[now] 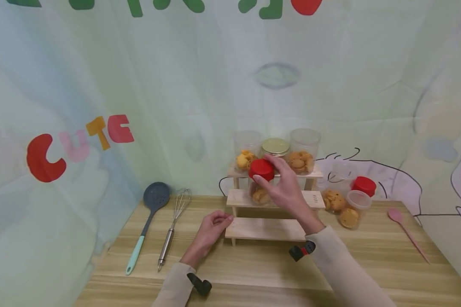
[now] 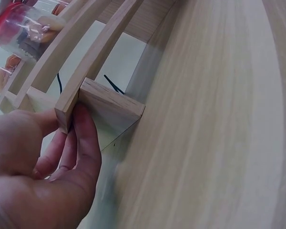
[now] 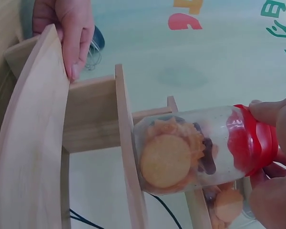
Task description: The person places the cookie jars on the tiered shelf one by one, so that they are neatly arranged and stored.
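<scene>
My right hand (image 1: 286, 187) grips the red lid (image 3: 257, 140) of a clear cookie jar (image 3: 181, 148). The jar's base meets the middle step of a three-tier wooden stand (image 1: 266, 229); the right wrist view shows round cookies inside. At the stand's lower left corner, my left hand (image 1: 210, 232) pinches the end of the bottom step, thumb on one face and fingers on the other, as the left wrist view shows. On the top step stand a cookie jar (image 1: 246, 149), a gold-lidded jar (image 1: 275, 148) partly hidden behind my right hand, and another clear jar (image 1: 304, 151).
Right of the stand are more clear jars with cookies (image 1: 349, 217), one with a red lid (image 1: 364, 186). A pink spoon (image 1: 407, 232) lies at the far right. A slotted spatula (image 1: 147, 226) and a whisk (image 1: 171, 232) lie left. A printed curtain (image 1: 176, 85) hangs behind.
</scene>
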Motion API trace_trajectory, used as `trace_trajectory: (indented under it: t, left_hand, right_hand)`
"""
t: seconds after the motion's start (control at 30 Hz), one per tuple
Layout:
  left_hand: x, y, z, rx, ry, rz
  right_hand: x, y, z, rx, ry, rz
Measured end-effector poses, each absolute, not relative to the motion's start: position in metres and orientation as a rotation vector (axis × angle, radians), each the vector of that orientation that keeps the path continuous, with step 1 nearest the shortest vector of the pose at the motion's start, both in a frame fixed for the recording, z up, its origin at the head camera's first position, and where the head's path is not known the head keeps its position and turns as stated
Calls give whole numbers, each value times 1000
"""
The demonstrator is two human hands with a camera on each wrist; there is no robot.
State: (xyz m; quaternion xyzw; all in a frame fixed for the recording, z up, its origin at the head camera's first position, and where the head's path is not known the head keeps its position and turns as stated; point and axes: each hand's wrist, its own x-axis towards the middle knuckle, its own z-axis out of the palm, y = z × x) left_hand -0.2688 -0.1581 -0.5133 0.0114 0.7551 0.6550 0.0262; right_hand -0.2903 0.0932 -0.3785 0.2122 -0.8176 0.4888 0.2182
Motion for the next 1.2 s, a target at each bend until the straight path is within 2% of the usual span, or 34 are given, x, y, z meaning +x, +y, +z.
trace_trajectory:
  t: [0.37,0.57,1.0,1.2]
  left_hand:
    - [-269,-160,-513,27,2357,1985]
    - [-269,-159,-512,25,2347,1975]
    - [-270,-159,-512,7,2323,1979]
    - [-271,-161,-513,16,2277,1989]
  right_hand:
    - [-292,99,-383,634,-2214,1319]
    - [-287,114,-393,567,-2170,1375]
    - [-245,222,-422,276,-2172,1336]
    - [-239,271,-437,131,-2193,1210]
